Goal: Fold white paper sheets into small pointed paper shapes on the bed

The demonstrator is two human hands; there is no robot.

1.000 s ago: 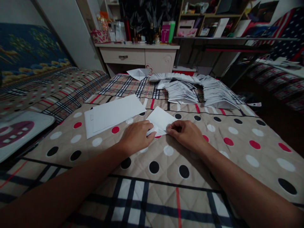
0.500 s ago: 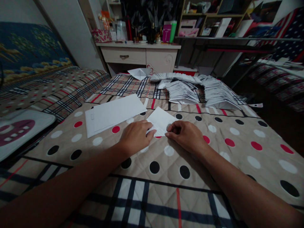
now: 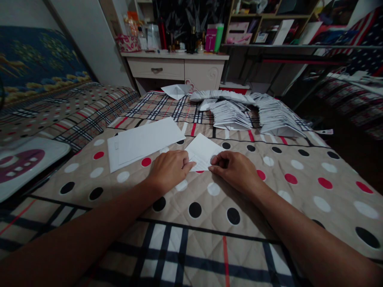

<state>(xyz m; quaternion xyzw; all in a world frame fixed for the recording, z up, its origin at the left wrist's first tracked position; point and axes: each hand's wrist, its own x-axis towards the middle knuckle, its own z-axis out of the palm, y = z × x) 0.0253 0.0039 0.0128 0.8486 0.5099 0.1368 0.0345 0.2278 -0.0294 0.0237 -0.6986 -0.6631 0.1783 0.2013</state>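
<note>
As the left hand (image 3: 168, 169) and right hand (image 3: 236, 171) pinch the near sides of a partly folded paper (image 3: 205, 147) on the bed (image 3: 254, 211), I see folded stacks (image 3: 231, 115) lying beyond, seemingly finished; nearby flat sheets (image 3: 149, 137) look not yet folded.

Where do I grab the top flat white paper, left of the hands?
I'd take the top paper by its short right-hand end, nearest the folded paper, coming in low from the right and pinching that edge. It lies flat, and the lower paper sticks out at the left end, where a pinch might catch both.
</note>
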